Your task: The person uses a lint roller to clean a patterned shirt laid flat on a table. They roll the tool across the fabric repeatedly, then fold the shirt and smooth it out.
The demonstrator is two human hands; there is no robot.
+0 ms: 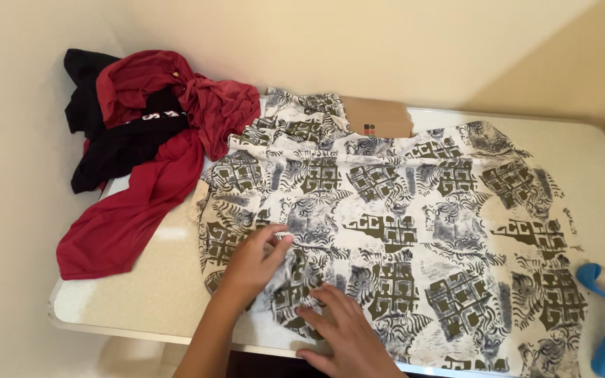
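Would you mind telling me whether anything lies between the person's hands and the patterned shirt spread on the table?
Nothing visible does. The left hand and the right hand both rest directly on the patterned shirt, bunching the cloth near the front edge of the table.

Warm, even indoor light fills the frame, fairly bright, with a yellowish cast on the walls. Shadows are soft, deepest under the hands near the bottom centre. A faint sheen marks the worktop at left. Focus is sharp throughout; the hands show slight blur.
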